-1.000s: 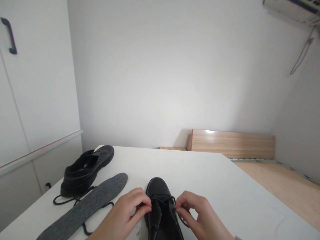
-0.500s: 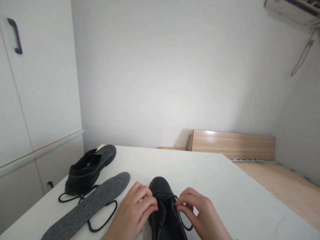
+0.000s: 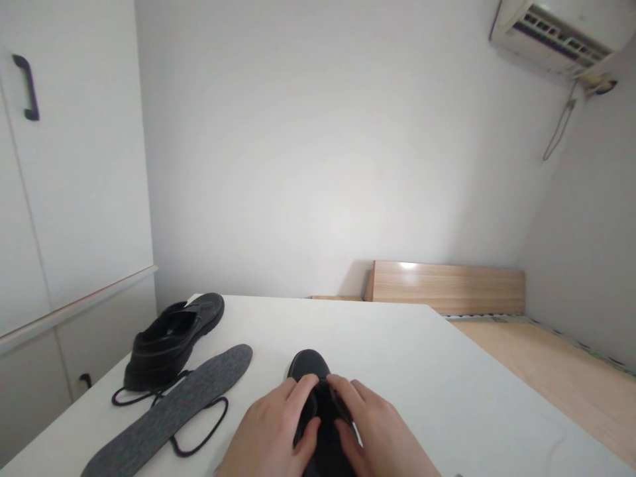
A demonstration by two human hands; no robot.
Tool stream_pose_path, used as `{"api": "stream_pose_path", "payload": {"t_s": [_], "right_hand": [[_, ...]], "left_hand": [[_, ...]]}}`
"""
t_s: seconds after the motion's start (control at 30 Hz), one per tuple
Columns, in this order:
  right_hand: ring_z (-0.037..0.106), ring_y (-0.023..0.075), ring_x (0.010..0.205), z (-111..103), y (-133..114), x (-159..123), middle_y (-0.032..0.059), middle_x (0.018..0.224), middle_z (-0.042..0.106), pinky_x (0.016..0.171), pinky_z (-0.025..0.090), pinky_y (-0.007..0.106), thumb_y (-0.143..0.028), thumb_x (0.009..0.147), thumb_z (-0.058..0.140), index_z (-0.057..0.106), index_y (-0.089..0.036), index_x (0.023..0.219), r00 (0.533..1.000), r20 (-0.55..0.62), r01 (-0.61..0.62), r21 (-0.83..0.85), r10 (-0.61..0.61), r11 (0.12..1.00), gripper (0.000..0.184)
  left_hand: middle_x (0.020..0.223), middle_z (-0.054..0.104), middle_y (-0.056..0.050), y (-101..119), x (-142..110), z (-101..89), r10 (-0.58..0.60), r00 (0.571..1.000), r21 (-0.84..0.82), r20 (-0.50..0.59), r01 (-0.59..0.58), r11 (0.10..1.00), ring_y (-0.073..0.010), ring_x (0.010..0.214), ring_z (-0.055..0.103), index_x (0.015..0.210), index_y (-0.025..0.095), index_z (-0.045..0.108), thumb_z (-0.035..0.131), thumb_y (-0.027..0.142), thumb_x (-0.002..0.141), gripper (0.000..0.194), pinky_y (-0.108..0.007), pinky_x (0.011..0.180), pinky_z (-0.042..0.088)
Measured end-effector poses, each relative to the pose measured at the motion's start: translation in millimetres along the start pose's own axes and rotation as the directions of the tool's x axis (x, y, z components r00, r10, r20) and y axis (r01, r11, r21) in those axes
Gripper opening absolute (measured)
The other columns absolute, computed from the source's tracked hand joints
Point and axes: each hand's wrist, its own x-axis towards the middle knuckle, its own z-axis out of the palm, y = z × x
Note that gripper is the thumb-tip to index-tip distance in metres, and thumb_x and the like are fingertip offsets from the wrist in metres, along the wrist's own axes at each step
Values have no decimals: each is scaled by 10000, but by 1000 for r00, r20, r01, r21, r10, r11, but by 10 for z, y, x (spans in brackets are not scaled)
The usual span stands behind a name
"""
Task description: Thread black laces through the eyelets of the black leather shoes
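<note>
A black lace-up shoe lies on the white table in front of me, toe pointing away. My left hand grips its left lace flap, fingertips near the top of the opening and thumb at the inner edge. On the right flap my right hand holds in the same way, thumb reaching toward the opening. The fingers cover most of the lacing, so the lace hardly shows. To the left lies a grey felt insole, with a loose black shoelace partly under it. Another black shoe stands beyond.
The white table has its left edge beside a white cabinet. Past the right edge is a wooden bed base with a headboard. An air conditioner hangs high on the right.
My right hand has moved left from the lace at the shoe's right side onto its flap. My left hand has shifted onto the left flap. The view has turned slightly right.
</note>
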Motion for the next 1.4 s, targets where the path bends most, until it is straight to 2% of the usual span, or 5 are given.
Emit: {"api": "stream_pose_path", "payload": {"t_s": [0.57, 0.83, 0.97, 1.1, 1.4], "right_hand": [[681, 305, 1021, -37, -386, 143, 192, 1128, 679, 874, 587, 428, 103, 848, 416, 703, -92, 1073, 998, 51, -13, -440, 40, 898, 414], [601, 293, 992, 119, -151, 175, 135, 1104, 631, 846, 518, 438, 53, 840, 442, 646, -165, 996, 972, -193, 71, -288, -131, 955, 337], [563, 197, 833, -5, -132, 187, 55, 916, 585, 746, 478, 329, -52, 930, 409, 538, -199, 895, 867, -483, 252, 210, -124, 945, 198], [522, 146, 644, -322, -250, 210, -24, 729, 540, 605, 433, 270, -262, 981, 475, 519, -226, 887, 788, -616, 422, 544, 4, 725, 110], [504, 168, 803, -540, -425, 282, 1, 826, 536, 727, 426, 297, -229, 906, 605, 600, -219, 777, 721, -686, 547, 474, -99, 690, 130]], "left_hand": [[989, 702, -132, 202, 336, -88, -82, 983, 311, 166, 27, 950, -261, 892, 685, 888, 154, 718, 442, -18, 813, 334, -343, 810, 527], [1024, 687, -119, 236, 318, -152, -53, 992, 292, 113, 18, 956, -263, 936, 659, 894, 161, 707, 418, 5, 858, 330, -381, 841, 519], [922, 680, -46, 254, 273, -470, 30, 992, -148, -123, -49, 988, -198, 880, 648, 880, 196, 639, 439, 148, 946, 216, -318, 825, 504], [797, 685, -15, 304, 333, -713, -53, 931, -620, -361, -197, 760, -185, 820, 667, 852, 197, 601, 493, 285, 959, 175, -303, 795, 519], [730, 650, 11, 419, 540, -534, 55, 990, -878, -133, -143, 456, -113, 596, 562, 915, 157, 649, 690, 368, 866, 221, -222, 586, 450]]}}
